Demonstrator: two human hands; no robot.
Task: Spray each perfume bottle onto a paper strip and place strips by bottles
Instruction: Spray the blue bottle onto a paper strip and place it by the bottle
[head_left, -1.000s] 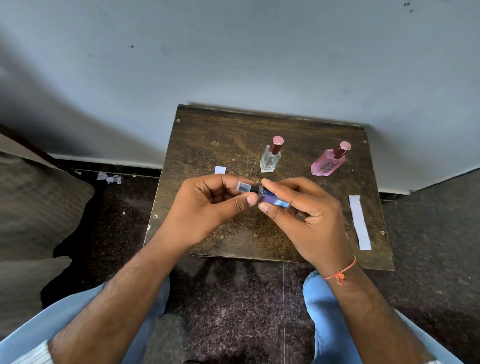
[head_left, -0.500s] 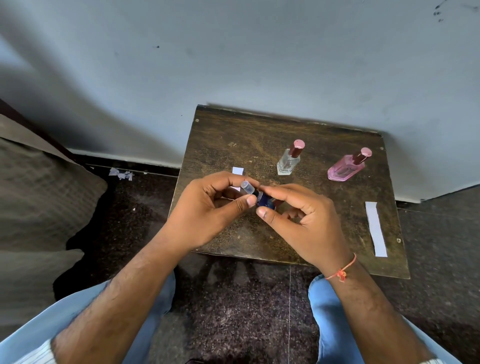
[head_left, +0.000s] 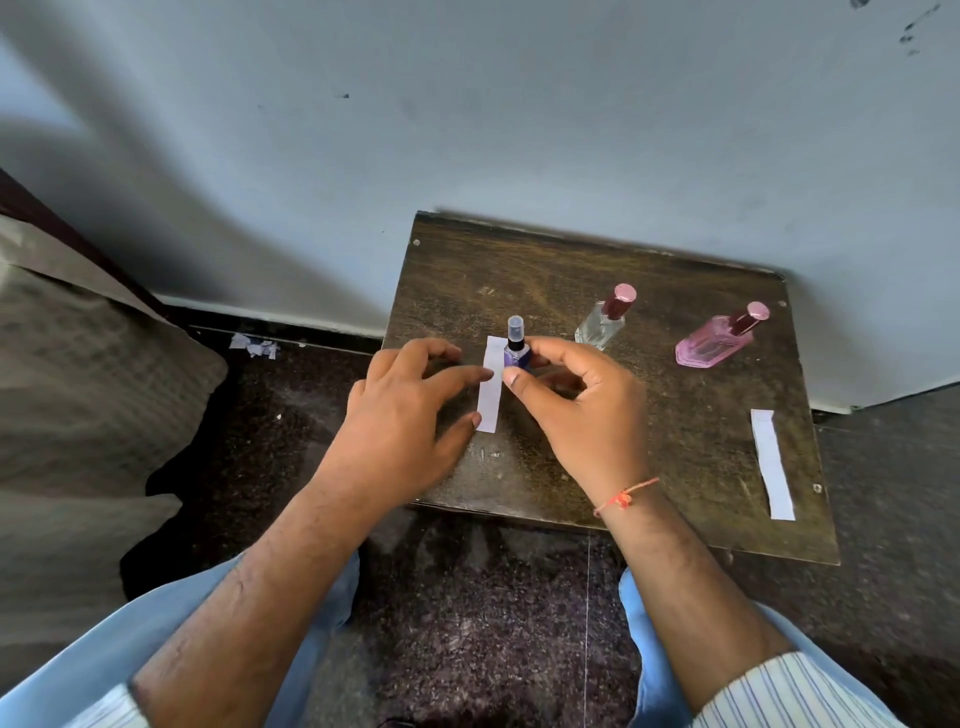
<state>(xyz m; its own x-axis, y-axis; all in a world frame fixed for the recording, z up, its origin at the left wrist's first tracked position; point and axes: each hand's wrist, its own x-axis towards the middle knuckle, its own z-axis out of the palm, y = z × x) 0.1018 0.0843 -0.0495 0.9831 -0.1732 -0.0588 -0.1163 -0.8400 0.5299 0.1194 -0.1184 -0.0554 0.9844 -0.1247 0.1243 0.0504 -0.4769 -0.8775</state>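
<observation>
Right hand (head_left: 582, 415) thumb and fingers pinch blue bottle (head_left: 517, 349) upright on table (head_left: 649, 467) (cap on). Left hand (head_left: 410, 415) fingers spread, holding nothing, fingertips touching paper strip (head_left: 491, 383) lying just left of bottle. Both forearms reach in from below. Clear bottle (head_left: 602, 325), pink bottle (head_left: 719, 340) farther right; second strip (head_left: 772, 462) near right edge.

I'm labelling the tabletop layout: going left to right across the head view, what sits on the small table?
Paper strip → blue bottle held by the right hand → clear bottle → pink bottle → second paper strip.
</observation>
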